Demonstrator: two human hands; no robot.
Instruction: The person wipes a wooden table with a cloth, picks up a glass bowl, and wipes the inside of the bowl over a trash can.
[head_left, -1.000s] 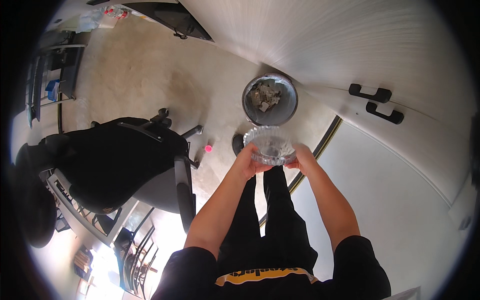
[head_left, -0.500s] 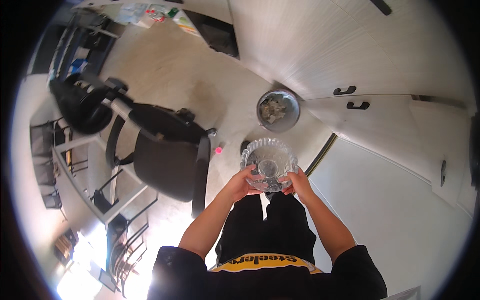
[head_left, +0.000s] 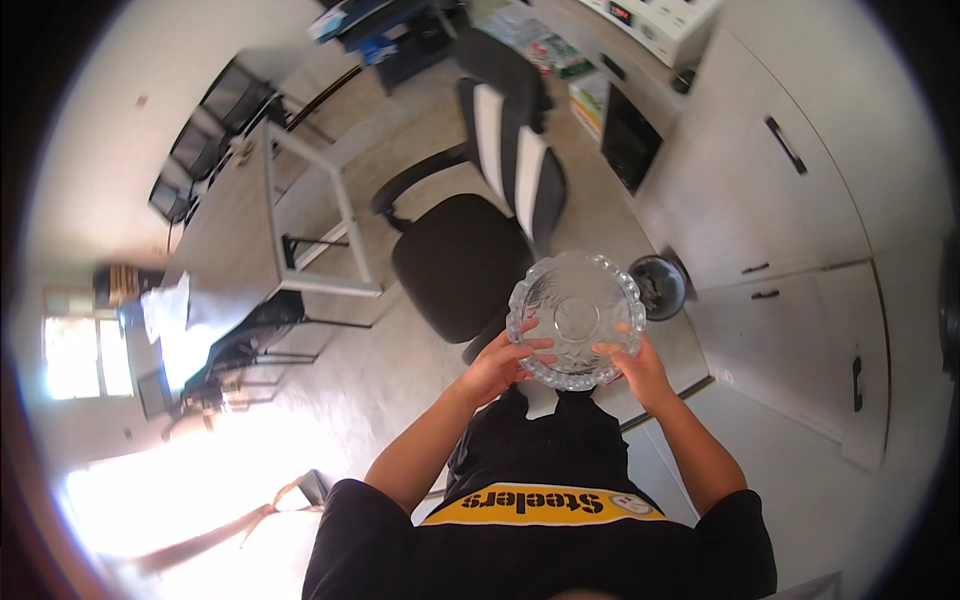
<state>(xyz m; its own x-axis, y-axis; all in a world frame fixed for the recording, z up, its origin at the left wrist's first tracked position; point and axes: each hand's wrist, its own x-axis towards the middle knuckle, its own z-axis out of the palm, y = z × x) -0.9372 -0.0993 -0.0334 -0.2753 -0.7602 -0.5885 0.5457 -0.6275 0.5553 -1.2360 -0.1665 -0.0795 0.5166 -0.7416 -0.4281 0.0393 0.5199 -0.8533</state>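
The person stands with both forearms raised in front of the chest, and between the hands sits a clear glass bowl [head_left: 577,320] with a scalloped rim, held level so its round bottom faces up at the camera. The left hand [head_left: 497,366] grips the rim at about eight o'clock, thumb lying over the edge onto the inside of the glass; the right hand [head_left: 637,368] does the same at about four o'clock, so both hands are clamped on the bowl, one on each side, not touching each other. Through the glass the floor shows pale. Just past the bowl at two o'clock a small round bin [head_left: 660,283] stands on the floor, close against the white cabinets [head_left: 760,200] that run up the right side with dark handles. At eleven o'clock from the bowl, a black office chair [head_left: 480,240] with a black-and-white striped back stands near. Farther out, at ten o'clock, a long pale table [head_left: 250,220] stretches away with dark chairs [head_left: 205,140] along its far side, and bright window light washes out the lower left.
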